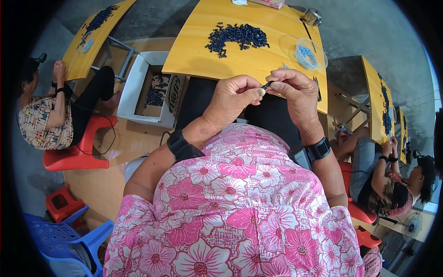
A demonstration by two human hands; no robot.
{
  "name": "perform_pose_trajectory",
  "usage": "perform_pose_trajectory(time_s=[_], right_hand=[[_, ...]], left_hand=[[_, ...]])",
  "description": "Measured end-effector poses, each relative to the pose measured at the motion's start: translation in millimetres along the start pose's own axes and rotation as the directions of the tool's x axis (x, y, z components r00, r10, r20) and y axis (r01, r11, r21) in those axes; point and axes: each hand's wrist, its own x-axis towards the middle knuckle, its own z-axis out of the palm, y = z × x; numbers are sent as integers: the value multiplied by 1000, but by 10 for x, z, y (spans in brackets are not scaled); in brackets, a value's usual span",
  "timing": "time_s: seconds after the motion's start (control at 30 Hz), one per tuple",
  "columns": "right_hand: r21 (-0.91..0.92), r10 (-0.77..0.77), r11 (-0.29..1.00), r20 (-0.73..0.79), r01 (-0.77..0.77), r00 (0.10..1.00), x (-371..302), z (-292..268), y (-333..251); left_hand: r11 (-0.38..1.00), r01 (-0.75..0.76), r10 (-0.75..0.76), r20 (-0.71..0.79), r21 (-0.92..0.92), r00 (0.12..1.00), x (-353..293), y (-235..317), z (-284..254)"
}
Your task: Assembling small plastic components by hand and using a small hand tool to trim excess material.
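Between the fingertips of both hands sits a small black cylindrical part (266, 86), held just off the table's near edge. My left hand (233, 98) pinches one end with thumb and forefinger. The other end is pinched by my right hand (297, 96), its thumb and forefinger closed. The fingers cover much of the part. Farther off, a heap of similar black parts (237, 37) lies on the yellow table (189, 51). A clear plastic bowl (324, 60) with small blue pieces (306, 56) stands beyond my right hand.
Left of my knees, a white cardboard box (130, 104) holds more black parts (157, 90). A dark slim tool (317, 87) lies at the table's right edge, and a metal tin (312, 17) at the far right corner. Other people work at tables left and right.
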Motion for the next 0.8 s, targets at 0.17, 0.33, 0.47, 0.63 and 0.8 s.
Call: perform_pose_trajectory(time_s=[0.17, 0.33, 0.47, 0.63, 0.8], right_hand=[[-54, -30, 998, 15, 31, 999, -1, 14, -41], [-49, -34, 998, 24, 36, 999, 5, 24, -48], [-73, -36, 997, 22, 38, 999, 25, 26, -36], [12, 50, 999, 13, -50, 999, 52, 32, -21], [52, 99, 994, 10, -99, 995, 37, 49, -29]], left_hand=[[999, -25, 24, 6, 43, 1000, 9, -7, -20], [992, -55, 55, -1, 114, 998, 19, -4, -36], [991, -69, 70, 0, 118, 998, 23, -5, -53], [980, -88, 89, 5, 178, 996, 20, -7, -80], [982, -90, 90, 9, 169, 996, 9, -4, -81]])
